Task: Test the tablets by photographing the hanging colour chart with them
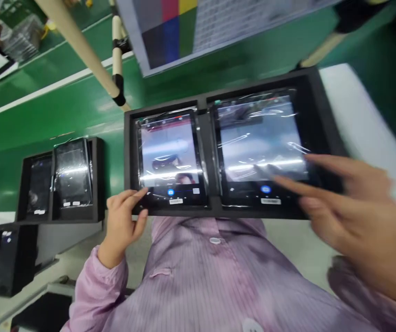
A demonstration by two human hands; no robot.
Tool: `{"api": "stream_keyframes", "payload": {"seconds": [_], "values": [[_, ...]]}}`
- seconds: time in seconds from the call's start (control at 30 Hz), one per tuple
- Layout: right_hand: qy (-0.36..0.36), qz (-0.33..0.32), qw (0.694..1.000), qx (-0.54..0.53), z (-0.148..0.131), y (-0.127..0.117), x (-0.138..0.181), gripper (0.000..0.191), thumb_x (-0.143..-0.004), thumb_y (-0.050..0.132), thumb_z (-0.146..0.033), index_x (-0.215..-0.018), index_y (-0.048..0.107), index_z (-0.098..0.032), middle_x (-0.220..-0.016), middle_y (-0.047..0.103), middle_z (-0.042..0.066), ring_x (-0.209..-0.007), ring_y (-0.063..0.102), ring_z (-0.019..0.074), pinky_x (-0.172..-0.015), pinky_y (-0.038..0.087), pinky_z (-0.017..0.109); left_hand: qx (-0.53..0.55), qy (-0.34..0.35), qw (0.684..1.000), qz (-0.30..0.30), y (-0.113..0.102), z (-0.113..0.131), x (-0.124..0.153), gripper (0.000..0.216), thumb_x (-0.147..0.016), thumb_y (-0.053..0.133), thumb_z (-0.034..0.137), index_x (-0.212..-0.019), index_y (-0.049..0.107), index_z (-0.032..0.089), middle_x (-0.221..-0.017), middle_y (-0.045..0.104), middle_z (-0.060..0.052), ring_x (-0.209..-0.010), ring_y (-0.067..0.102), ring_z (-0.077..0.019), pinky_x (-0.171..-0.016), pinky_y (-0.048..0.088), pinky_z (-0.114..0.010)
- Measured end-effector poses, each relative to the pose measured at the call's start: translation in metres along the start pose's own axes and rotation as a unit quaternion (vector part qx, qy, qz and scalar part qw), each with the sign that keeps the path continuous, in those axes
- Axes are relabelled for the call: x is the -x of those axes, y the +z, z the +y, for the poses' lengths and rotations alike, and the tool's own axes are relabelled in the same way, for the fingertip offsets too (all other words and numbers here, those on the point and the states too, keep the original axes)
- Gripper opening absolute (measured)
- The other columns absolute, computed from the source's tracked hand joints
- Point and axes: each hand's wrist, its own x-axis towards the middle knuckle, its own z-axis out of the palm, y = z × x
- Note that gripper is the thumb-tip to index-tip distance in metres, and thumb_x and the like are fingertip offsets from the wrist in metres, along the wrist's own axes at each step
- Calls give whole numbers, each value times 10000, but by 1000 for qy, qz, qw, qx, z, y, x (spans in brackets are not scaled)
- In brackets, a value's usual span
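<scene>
Two lit tablets in clear film lie side by side in the compartments of a black foam tray [207, 138]. The left tablet [170, 152] and the right tablet [260, 143] both show a camera screen with a blue button near the bottom. My left hand [123, 221] is at the tray's near left corner, index fingertip on or just over the left tablet's lower corner, thumb apart from it. Slightly blurred, my right hand [357, 207] reaches over the right tablet with fingers spread, one fingertip close to the blue button. Actual contact with the glass cannot be made out.
A second black tray [97, 184] with dark, film-wrapped tablets stands to the left on the green bench [4, 170]. Another black tray [25, 263] sits lower left. Beyond the tablets are a colour chart board [170, 37] and a beige pipe frame [83, 50]. A white sheet [360, 106] lies right.
</scene>
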Motion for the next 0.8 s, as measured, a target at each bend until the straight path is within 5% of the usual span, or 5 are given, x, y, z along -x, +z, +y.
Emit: {"api": "stream_keyframes", "payload": {"seconds": [0.1,0.2,0.4,0.6,0.8], "values": [[-42,-5,999,-25,-29,5,-10,314,-1021,464,-286,-1023,769,-211,-1334,562,111,-1231,514,317,-960,384,502,2,-5,1000,18,-8,-17,-39,335,-967,516,303,-1283,561,202,-1136,713,-118,-1109,628,-281,-952,424,-461],[-45,-31,998,-6,-45,17,-18,301,-1028,478,-310,-1040,775,-263,-1356,563,58,-1256,488,321,-940,340,479,-10,11,999,-30,-7,-32,-98,316,-973,470,317,-1245,575,198,-1230,691,-132,-1171,618,-297,-994,438,-474],[-43,21,998,-45,-41,23,-16,310,-1031,441,-308,-1124,729,-239,-1373,544,70,-1226,512,307,-946,341,478,-51,-8,992,-118,11,-46,-192,361,-963,406,284,-1256,567,150,-1211,691,-164,-1111,650,-319,-985,476,-485],[-24,115,987,-106,-34,25,-8,365,-991,464,-231,-1315,619,-292,-1274,559,99,-1078,573,263,-877,422,449,-25,-31,978,-205,24,-48,-227,308,-973,436,324,-1209,558,169,-1142,715,-147,-1055,677,-305,-921,511,-428],[-44,108,989,-91,-31,32,-8,332,-961,536,-214,-1282,615,-248,-1202,598,91,-1038,599,232,-878,465,426,-24,-56,980,-189,27,-46,-247,224,-953,492,361,-1074,560,185,-886,706,-107,-864,686,-300,-807,510,-411]]}}
